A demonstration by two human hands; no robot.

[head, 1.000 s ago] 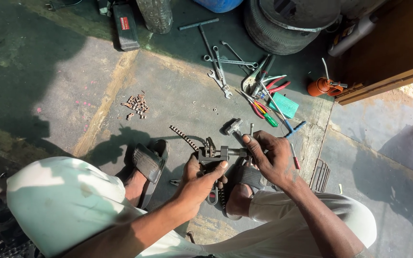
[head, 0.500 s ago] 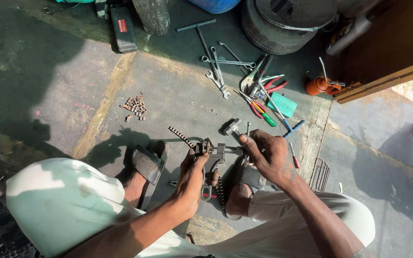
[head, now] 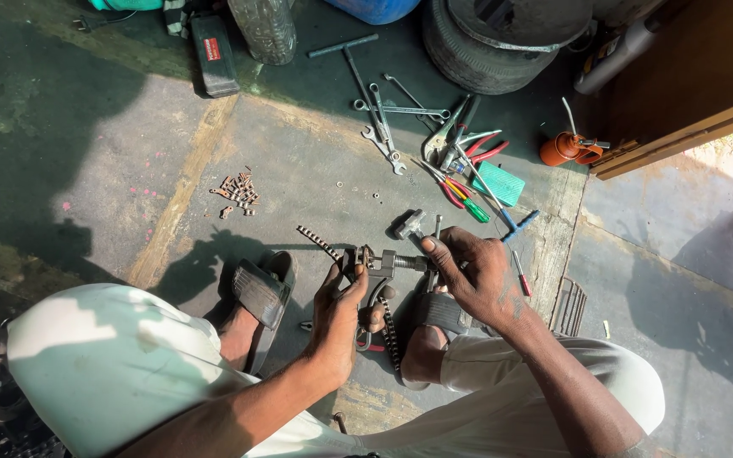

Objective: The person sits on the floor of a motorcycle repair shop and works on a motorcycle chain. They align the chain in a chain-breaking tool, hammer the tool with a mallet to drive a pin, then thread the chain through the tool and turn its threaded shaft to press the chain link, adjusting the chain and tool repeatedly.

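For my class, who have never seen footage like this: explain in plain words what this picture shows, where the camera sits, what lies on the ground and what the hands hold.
The camera sits on a person's head and looks down, so you see their own arms, knees and sandalled feet. There is no machine here, only two bare hands.

The left hand grips a small metal screw tool clamped on a chain. The chain runs out to the upper left and hangs down between the feet. The right hand holds the tool's other end.

On the concrete floor lie a heap of small rusty chain pieces, a hammer just beyond the hands, several spanners, pliers and screwdrivers, a green box and an orange oil can. A tyre lies at the top.
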